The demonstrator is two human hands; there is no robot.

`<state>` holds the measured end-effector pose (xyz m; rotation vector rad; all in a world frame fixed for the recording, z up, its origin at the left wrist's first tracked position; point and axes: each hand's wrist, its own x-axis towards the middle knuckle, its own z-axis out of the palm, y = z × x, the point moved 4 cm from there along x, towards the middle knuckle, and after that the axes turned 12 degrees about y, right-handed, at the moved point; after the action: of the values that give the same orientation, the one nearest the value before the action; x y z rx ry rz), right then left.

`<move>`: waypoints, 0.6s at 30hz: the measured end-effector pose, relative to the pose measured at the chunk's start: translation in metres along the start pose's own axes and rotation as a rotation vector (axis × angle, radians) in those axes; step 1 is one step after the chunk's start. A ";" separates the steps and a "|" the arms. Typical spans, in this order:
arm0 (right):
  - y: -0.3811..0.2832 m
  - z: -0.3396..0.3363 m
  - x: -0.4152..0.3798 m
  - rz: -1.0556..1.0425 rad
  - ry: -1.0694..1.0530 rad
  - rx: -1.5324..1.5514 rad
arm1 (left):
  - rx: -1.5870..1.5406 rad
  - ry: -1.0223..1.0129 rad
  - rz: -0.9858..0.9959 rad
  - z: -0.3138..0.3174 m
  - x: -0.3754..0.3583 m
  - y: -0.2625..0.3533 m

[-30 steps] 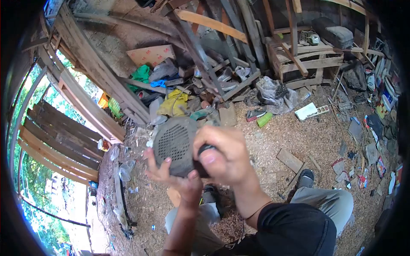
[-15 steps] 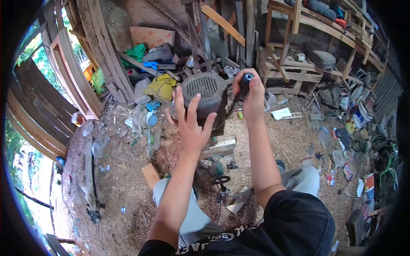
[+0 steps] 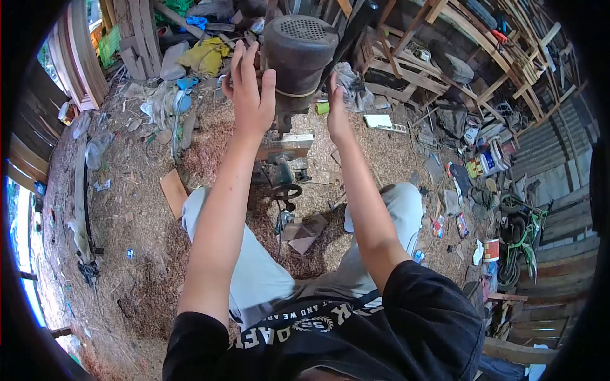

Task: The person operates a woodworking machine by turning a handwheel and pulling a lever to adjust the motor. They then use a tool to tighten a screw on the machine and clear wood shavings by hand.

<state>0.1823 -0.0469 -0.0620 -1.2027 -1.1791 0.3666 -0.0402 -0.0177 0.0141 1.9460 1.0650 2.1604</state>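
Observation:
A dark motor housing [image 3: 300, 54] with a vented round top stands upright between my hands, part of a bench machine. My left hand [image 3: 250, 95] lies along its left side, fingers stretched and spread. On the right, my right hand [image 3: 338, 114] is held edge-on close to the housing, fingers pointing up, with nothing visible in it. Above that hand, a long dark lever [image 3: 351, 35] slants up. Below the motor, a wood block [image 3: 284, 149] sits on the machine's bed, with a black handwheel [image 3: 286, 192] in front.
Wood shavings cover the ground. A loose board [image 3: 173, 193] lies by my left knee. Scattered litter, a yellow cloth [image 3: 204, 58] and a paint bucket [image 3: 492, 159] lie around. Timber racks [image 3: 483, 54] stand at the back right; a green bicycle [image 3: 524, 238] is at the right.
My right hand has come off the lever and moved down beside the motor. The lever now points up and away. The view has tilted down and shifted right.

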 end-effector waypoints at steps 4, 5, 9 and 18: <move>0.069 -0.005 -0.011 0.138 0.093 -0.043 | -0.045 0.050 0.018 -0.013 0.005 -0.008; 0.083 -0.003 -0.012 0.173 0.115 -0.054 | -0.029 0.058 0.011 -0.014 0.007 -0.012; 0.130 -0.007 -0.096 0.411 0.262 -0.327 | -0.016 0.054 -0.022 -0.015 0.017 -0.035; 0.215 0.048 -0.324 1.712 0.413 0.052 | -0.084 0.109 -0.093 -0.030 0.027 -0.062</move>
<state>0.0825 -0.1854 -0.4146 -1.8742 0.4754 1.2821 -0.0975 0.0289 0.0065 1.7267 1.0392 2.2453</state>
